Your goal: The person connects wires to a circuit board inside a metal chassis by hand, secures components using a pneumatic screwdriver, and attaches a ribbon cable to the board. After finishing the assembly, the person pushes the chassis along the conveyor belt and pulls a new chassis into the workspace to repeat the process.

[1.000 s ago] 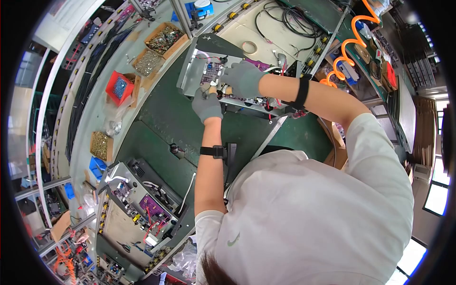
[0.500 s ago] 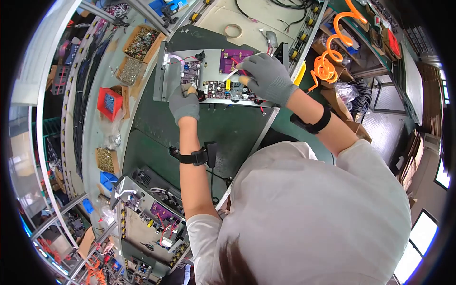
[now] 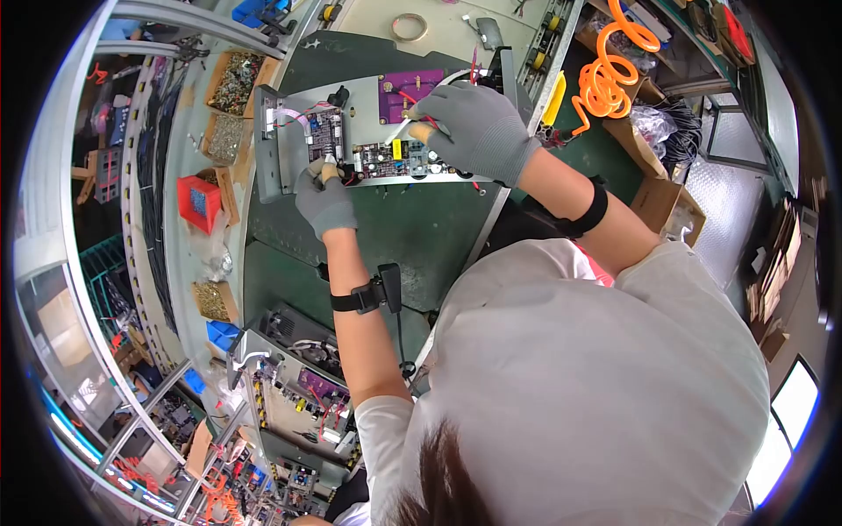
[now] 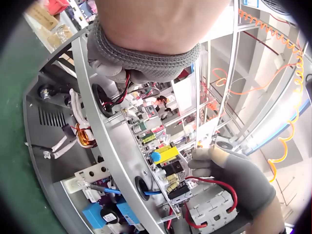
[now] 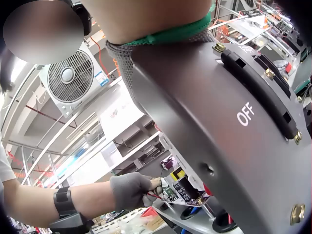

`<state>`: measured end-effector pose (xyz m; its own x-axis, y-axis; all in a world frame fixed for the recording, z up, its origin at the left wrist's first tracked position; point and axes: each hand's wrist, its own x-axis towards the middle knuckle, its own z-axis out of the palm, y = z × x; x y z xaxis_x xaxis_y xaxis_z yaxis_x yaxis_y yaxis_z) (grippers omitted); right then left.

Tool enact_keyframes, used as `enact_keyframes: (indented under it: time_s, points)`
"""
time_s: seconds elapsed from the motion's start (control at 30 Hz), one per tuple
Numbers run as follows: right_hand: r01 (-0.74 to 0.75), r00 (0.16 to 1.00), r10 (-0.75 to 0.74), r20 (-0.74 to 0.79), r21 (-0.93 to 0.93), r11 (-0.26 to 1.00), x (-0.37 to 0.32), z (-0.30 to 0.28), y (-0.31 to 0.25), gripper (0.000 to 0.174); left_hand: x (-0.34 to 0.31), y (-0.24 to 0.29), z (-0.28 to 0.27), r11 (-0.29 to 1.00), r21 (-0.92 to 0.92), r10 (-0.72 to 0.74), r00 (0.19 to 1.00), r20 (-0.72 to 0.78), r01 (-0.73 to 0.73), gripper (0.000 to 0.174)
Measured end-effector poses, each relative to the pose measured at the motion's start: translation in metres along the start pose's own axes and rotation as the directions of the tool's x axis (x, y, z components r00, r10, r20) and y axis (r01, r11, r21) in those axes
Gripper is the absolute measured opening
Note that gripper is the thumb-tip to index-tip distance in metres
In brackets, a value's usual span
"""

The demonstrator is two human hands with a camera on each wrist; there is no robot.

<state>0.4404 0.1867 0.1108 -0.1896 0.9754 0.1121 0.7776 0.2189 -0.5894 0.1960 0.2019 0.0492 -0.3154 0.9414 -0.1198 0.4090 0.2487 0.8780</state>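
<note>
Since a second ago the right hand (image 3: 474, 127) has drawn away from beside the left hand (image 3: 324, 200) and now lies farther right over the chassis (image 3: 282, 158). The left hand has kept its place at the near edge.

Nearest to us, low on the left, we see a second unit (image 3: 294, 386) with its boards and wires open to view, lying on the green worktop (image 3: 386, 237). Past it the left forearm reaches up to the chassis, which lies flat on the worktop in front of the person. We see the left hand's fingers (image 4: 112, 68) curled at the near edge of the chassis, pinching red and black wires (image 4: 123, 90) just beside a small dark board (image 3: 324, 131).

Along the same edge, between the two hands, sits a long circuit board (image 3: 395, 159) with a yellow part (image 4: 165, 155) on it. The right hand rests over the far right of the chassis, by a purple board (image 3: 405, 92). Its thumb and forefinger are pressed together on a thin white lead (image 3: 393, 140), its other fingers are curled, and a red wire (image 4: 214, 181) loops across its glove. In the right wrist view a dark casing (image 5: 224, 126) marked OFF fills most of the frame.

Farther left on the worktop we see a red bin (image 3: 197, 202) and cardboard boxes of small metal parts (image 3: 232, 83). Farthest off lie a roll of tape (image 3: 405, 26) and an orange coiled hose (image 3: 605, 83).
</note>
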Motion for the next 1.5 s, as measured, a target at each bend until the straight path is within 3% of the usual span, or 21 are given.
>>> enact_keyframes:
  time_s: [0.23,0.37,0.47,0.53,0.67,0.73,0.87,0.93,1.07,1.17,1.23,1.33,1.43,1.5]
  points:
    - [-0.026,0.999,0.026,0.024,0.003,1.0,0.0,-0.001,0.0,0.026,0.002,0.005,0.0,0.995,0.085,0.048,0.999,0.021,-0.049,0.017]
    - [-0.062,0.997,0.063,0.045,-0.003,0.998,0.0,-0.004,-0.003,0.025,0.002,0.012,-0.001,0.997,0.083,-0.004,0.999,0.036,0.001,0.016]
    - [-0.07,0.995,0.07,0.065,-0.006,0.998,0.001,-0.002,-0.002,0.024,0.005,0.017,-0.004,0.982,0.181,0.049,0.998,0.044,-0.056,0.017]
    - [-0.069,0.996,0.071,0.059,-0.028,0.997,0.001,-0.002,-0.003,0.024,0.008,0.024,-0.005,0.903,0.411,0.098,0.991,0.089,-0.126,0.017]
    - [-0.043,0.999,0.042,0.007,0.015,0.999,-0.001,0.001,-0.001,0.025,0.023,0.041,-0.002,0.866,0.482,0.067,0.986,0.155,-0.135,0.018]
    - [-0.032,0.999,0.032,-0.01,0.011,0.999,-0.001,0.001,-0.001,0.025,0.028,0.06,0.0,0.688,0.717,-0.057,0.976,0.21,-0.114,0.016]
    - [-0.036,0.999,0.037,-0.035,0.02,0.999,-0.002,0.006,0.001,0.025,0.034,0.058,-0.001,0.756,0.655,-0.181,0.962,0.205,0.003,0.017]
    - [-0.033,0.999,0.034,-0.042,0.023,0.999,-0.002,0.006,0.001,0.025,0.044,0.028,-0.004,0.897,0.442,-0.112,0.969,0.219,0.004,0.019]
    - [-0.093,0.994,0.094,0.064,-0.014,0.996,-0.002,0.0,-0.001,0.025,0.04,0.029,-0.001,0.899,0.436,-0.112,0.982,0.155,0.034,0.022]
    - [-0.013,0.997,0.013,-0.074,0.012,1.0,-0.003,0.009,0.005,0.023,0.047,0.025,-0.005,0.884,0.459,-0.131,0.989,0.068,0.086,0.031]
    - [-0.025,0.998,0.027,-0.049,0.033,0.999,-0.003,0.007,0.004,0.023,0.052,0.028,-0.008,0.877,0.394,-0.316,0.947,0.048,0.273,0.036]
    - [-0.038,0.999,0.038,-0.023,0.033,0.999,-0.004,0.002,0.002,0.023,0.054,0.042,-0.011,0.873,0.383,-0.391,0.904,0.174,0.304,0.039]
    - [-0.084,0.996,0.084,0.039,0.007,0.996,-0.003,0.001,0.0,0.024,0.06,0.038,-0.013,0.871,0.393,-0.394,0.897,0.198,0.295,0.035]
    - [-0.064,0.998,0.064,0.002,0.028,0.998,-0.004,0.002,0.001,0.023,0.061,0.039,-0.014,0.874,0.358,-0.417,0.885,0.207,0.328,0.035]
